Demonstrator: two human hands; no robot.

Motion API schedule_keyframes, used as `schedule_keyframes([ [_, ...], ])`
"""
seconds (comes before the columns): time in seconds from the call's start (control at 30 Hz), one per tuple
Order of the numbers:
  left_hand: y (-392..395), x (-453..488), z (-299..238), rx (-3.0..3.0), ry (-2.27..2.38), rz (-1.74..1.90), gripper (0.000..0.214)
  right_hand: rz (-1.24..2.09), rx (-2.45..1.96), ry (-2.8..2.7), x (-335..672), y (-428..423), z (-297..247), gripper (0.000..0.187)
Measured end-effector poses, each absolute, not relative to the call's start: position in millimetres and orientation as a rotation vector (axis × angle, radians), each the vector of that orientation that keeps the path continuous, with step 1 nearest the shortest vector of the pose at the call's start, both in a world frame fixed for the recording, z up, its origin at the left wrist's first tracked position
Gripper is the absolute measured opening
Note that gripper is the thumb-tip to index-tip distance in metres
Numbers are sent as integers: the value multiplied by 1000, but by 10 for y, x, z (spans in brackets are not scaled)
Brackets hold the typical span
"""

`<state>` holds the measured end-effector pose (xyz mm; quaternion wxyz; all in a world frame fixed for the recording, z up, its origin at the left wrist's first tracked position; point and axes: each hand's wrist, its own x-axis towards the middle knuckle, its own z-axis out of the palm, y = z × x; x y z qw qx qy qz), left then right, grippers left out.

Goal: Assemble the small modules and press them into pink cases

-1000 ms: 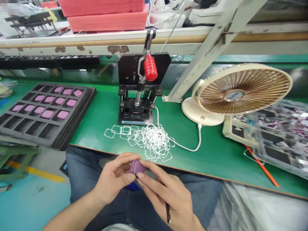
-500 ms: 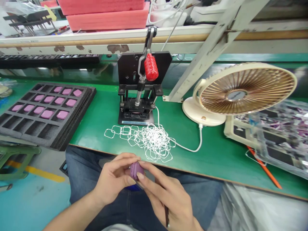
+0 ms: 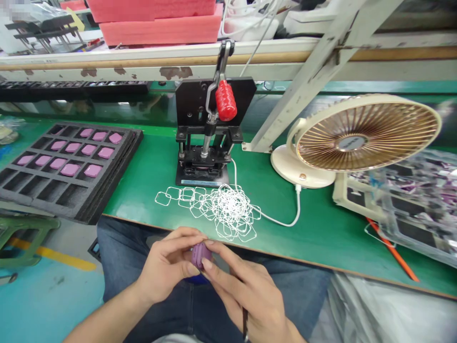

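Between my two hands, over my lap just off the bench edge, is a small purple case with rounded corners, tilted so that its narrow side with a seam shows. My left hand pinches it from the left with thumb and fingertips. From the right, the thumb and fingers of my right hand press on the same case. A dark thin object, too unclear to name, shows under my right palm. Just beyond my fingers lies a tangled pile of thin white square rings on the green bench.
Behind the rings stands a black toggle press with a red handle. At left is a grey foam tray holding several purple pieces. A cream fan, an orange stick and a clear plastic tray occupy the right.
The purple case and my fingertips have shifted very slightly to the left. Both hands keep their hold, and the things on the bench are as before.
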<state>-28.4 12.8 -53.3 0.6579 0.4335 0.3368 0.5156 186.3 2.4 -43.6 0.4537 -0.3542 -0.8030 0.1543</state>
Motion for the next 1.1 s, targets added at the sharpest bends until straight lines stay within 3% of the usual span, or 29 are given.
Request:
schedule_keyframes([
  [0.27, 110, -208, -535, 976, 767, 1189, 43, 308, -885, -1962, 1717, 17, -600, 44],
  [0.47, 132, -101, -518, 703, 943, 1283, 25, 414, -1076, -1799, 1646, 110, -535, 31],
  [0.67, 209, -149, -505, 695, 888, 1325, 25, 570, -1025, -2057, 1666, 195, -424, 8],
  [0.8, 170, -111, -500, 750, 895, 1341, 21, 590, -910, -1986, 1602, 169, -469, 10],
  [0.9, 175, -103, -479, 857, 1020, 1288, 22, 962, -974, -1705, 1568, 189, -471, 26],
  [1.03, 325, -226, -424, 1451, 1054, 1267, 56, 1866, -971, -954, 1619, 299, -368, 54],
  [1.1, 431, -311, -379, 1905, 1032, 1342, 63, 2050, -932, -713, 1655, 352, -291, 59],
])
